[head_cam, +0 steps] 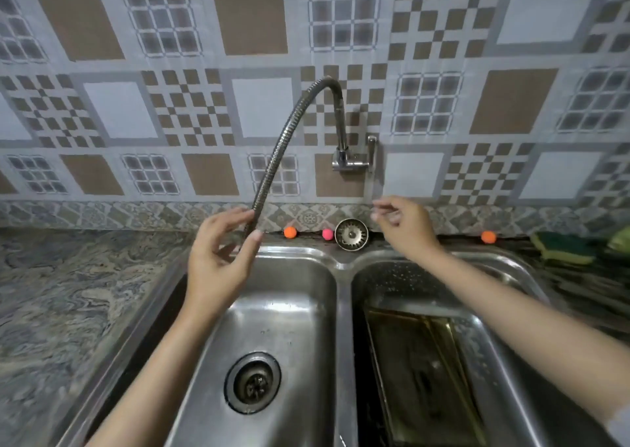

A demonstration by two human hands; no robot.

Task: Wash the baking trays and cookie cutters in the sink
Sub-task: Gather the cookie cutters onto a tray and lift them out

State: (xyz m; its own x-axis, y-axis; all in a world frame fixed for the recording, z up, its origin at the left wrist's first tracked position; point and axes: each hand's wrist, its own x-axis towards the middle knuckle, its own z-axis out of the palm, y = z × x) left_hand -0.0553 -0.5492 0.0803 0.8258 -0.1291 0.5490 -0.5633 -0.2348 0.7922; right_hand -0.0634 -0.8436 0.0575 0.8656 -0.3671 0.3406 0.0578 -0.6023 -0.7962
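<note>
Trays first: one baking tray (422, 371) lay in the right basin of the steel double sink (342, 269), dark and shiny, tilted along the basin wall, looked wet. Couldn't make out any cookie cutters anywhere. Left basin just had its drain (252, 382) showing, with a few drops around it.

Both forearms reached in from the bottom edge. Left hand (218, 259) was over the back-left corner of the sink, thumb and fingers curled around the lower end of the flexible faucet hose (283, 146), so that grip was clamped on the hose. Right hand (402, 223) hovered above the back rim of the right basin, fingers loosely spread and a bit blurry, holding nothing, just below the faucet handle (371, 152) but not touching it.

Further back on the ledge sat a metal sink strainer (351, 234), with a pink ball (327, 234) just beside it, an orange ball (290, 232) left of that, and another orange one (488, 237) off to the right. Green-and-yellow sponge (562, 247) was on the marble-pattern bench (68, 293) at far right. Patterned tile wall (262, 106) behind everything.
</note>
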